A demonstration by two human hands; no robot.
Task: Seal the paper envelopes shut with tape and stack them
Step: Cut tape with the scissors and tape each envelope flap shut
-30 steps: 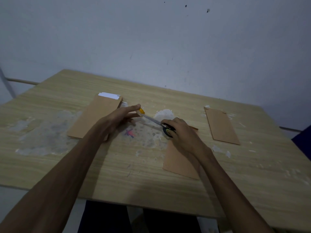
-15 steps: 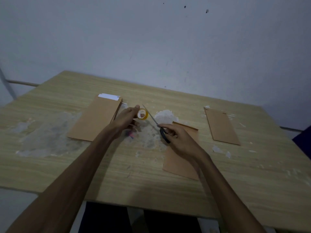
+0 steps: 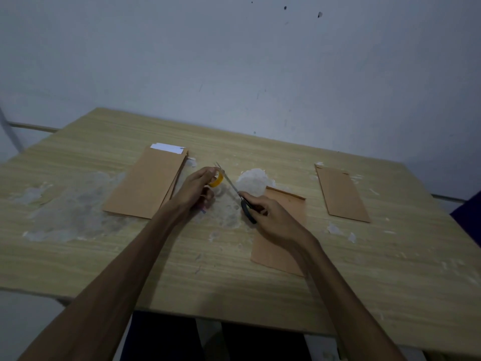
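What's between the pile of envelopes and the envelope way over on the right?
In the head view: both hands, tape roll, scissors, and another envelope.

No text, label, brand, number or sign can be read anywhere near either hand, neither on the brown paper nor on the wall.

The left hand [image 3: 195, 187] holds a small yellow tape roll [image 3: 216, 179] above the wooden table [image 3: 130, 256]; the right hand [image 3: 270, 217] grips black-handled scissors [image 3: 238, 194], whose blades reach up to the roll, apparently at a pulled strip, though the dim light hides the tape itself; left of the roll lies a stack of brown envelopes [image 3: 145, 183] with white paper [image 3: 166, 148] showing at its far end; right of the roll, under the right hand, lies one envelope [image 3: 281, 246]; far right of the roll lies another envelope [image 3: 341, 194].
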